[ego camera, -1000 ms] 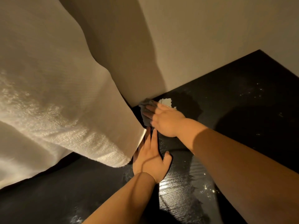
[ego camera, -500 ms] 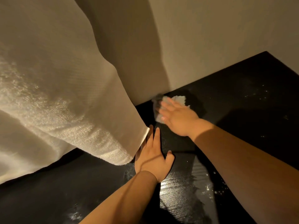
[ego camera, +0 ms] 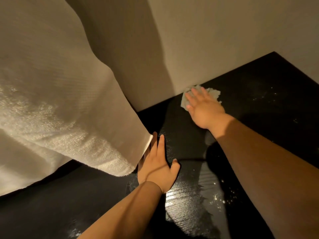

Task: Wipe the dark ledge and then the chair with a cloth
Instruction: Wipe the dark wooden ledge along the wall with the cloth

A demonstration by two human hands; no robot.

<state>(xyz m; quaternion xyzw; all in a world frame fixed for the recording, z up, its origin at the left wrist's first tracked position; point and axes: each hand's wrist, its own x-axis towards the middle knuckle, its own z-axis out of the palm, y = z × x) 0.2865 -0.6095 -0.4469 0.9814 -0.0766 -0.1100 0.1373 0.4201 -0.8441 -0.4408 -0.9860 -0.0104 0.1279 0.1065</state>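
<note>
Right hand (ego camera: 203, 109): fingers straight and slightly spread, palm down, pressing flat on the cloth (ego camera: 213, 93). The cloth is a small pale crumpled wad on the ledge (ego camera: 259, 118), right at the line where ledge meets wall (ego camera: 224, 40). It shows only around the fingertips; the rest is under the hand.

Left hand (ego camera: 157, 168): open and flat on the ledge, nearer the camera, thumb out to the right, holding nothing. 2 fingers show in full; the outer ones are tucked under the hem of the pale fabric (ego camera: 60, 100), so I cannot tell how they lie.

The fabric hangs in from the upper left, fuzzy along its lower edge, covering the left part of the ledge and wall. It touches the left hand and stands well apart from the cloth.

Ledge dark, with wood grain. A glossy streaked patch (ego camera: 186, 195) lies between the forearms. White specks (ego camera: 265, 96) are scattered right of the cloth. Forearm shadows blur the surface beneath; the ledge's near edge is cut off.
</note>
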